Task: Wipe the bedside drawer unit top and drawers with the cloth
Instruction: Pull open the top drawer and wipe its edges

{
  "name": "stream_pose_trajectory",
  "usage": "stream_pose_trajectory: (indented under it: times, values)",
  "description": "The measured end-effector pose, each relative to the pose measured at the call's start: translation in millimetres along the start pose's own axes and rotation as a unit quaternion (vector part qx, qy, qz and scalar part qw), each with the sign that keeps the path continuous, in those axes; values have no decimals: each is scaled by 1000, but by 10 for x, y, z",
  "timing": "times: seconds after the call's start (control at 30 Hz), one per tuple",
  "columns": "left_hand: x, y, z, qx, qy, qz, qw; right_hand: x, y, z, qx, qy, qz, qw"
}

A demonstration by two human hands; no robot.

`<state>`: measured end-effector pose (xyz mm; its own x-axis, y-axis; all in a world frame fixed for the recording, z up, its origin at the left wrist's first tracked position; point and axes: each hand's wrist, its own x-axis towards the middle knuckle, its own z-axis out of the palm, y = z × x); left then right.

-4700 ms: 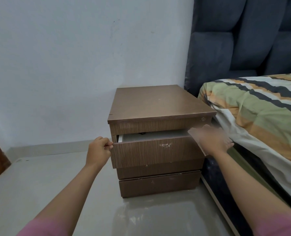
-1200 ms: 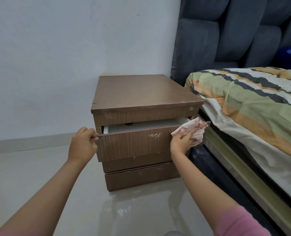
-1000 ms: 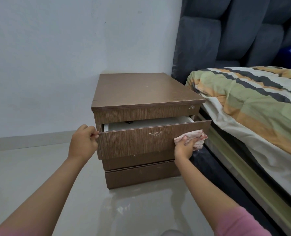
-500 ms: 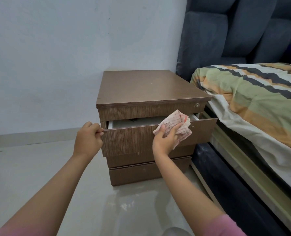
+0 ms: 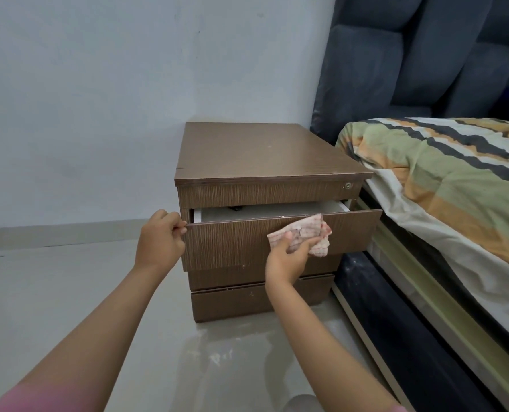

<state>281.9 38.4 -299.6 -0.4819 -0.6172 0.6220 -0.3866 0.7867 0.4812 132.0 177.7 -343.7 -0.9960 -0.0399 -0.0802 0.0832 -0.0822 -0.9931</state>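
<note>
— Where is the cloth [image 5: 302, 237] sitting right now?

— It is lying bunched against the front panel of the top drawer [image 5: 232, 242], close under its upper edge and right of the middle. The right hand [image 5: 289, 257] is closing around it, thumb on the near side and fingers folding over the crumpled part, so that hand is gripping the cloth and nothing else.

— How is it going to handle?

— Softly, I think. It is looking thin and limp, light enough to fold wherever the palm pushes it, so pressing with a flat hand should be spreading it better than pinching a corner. A loose flap is hanging off to the right and might be dragging or slipping free.

— And the drawer itself?

— It is standing partly pulled out of the bedside drawer unit [image 5: 265, 153], its pale inside showing. The left hand [image 5: 161, 242] is pinching the panel's left end, fingers curled tight round the edge, which seems to be steadying it. The panel is looking stiff, and it probably slides easily, so that edge is the sensible place to be holding.

— What is around it?

— Two lower drawers are sitting closed beneath, the striped bedding [image 5: 443, 179] is lying just beside the unit on the right, and the wall [image 5: 98, 99] is standing behind.
</note>
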Motion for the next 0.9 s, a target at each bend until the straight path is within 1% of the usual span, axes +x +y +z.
stream_pose_trajectory:
  times: [0.07, 0.13, 0.3, 0.6, 0.9]
  values:
    - [3, -14, 8, -1, 1, -3, 1000, 4, -136, 71, 10, 5, -24, 1000]
    - [5, -26, 13, -3, 3, -4, 1000, 71, -249, 131, 16, 2, -26, 1000]
    - [-1, -38, 16, -11, 3, -2, 1000, 168, -356, 196, -51, -15, -14, 998]
    - [6, -30, -3, -5, -6, 4, 1000, 504, -547, 68, -55, 69, 20, 996]
    - [-4, -1, -1, 11, -5, -2, 1000, 1007, -612, -319, -87, 97, 8, 991]
